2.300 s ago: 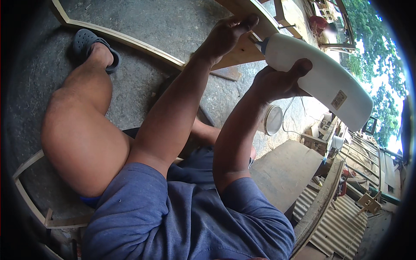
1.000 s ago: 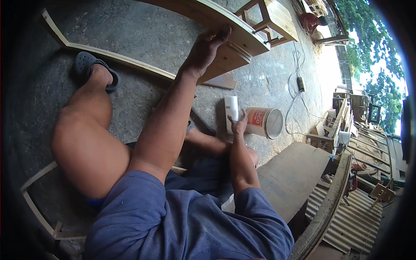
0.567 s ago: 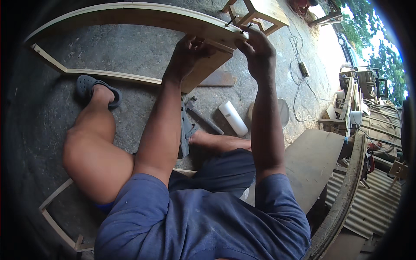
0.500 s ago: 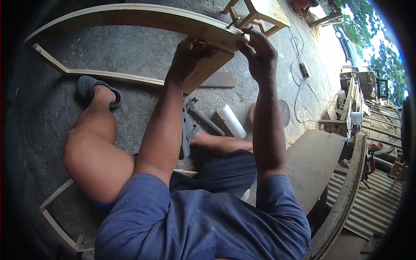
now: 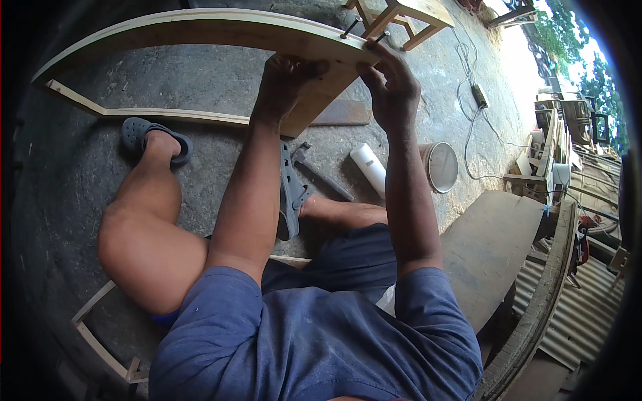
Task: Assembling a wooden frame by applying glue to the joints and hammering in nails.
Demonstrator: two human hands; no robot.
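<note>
- Head view: a big wooden frame starts far left and bends across to the fingers of both hands.
- Left hand: its fingers are curled tight on the frame near its right end.
- Hammer: on the floor, lower than the left fingers.
- Two dark nails: just above the right fingertips.
- White bottle: on the floor, lower than the right fingers.
- Right hand: thumb and fingers pinch the frame's end.

No lettering can be read; the white bottle bears a tiny label.
</note>
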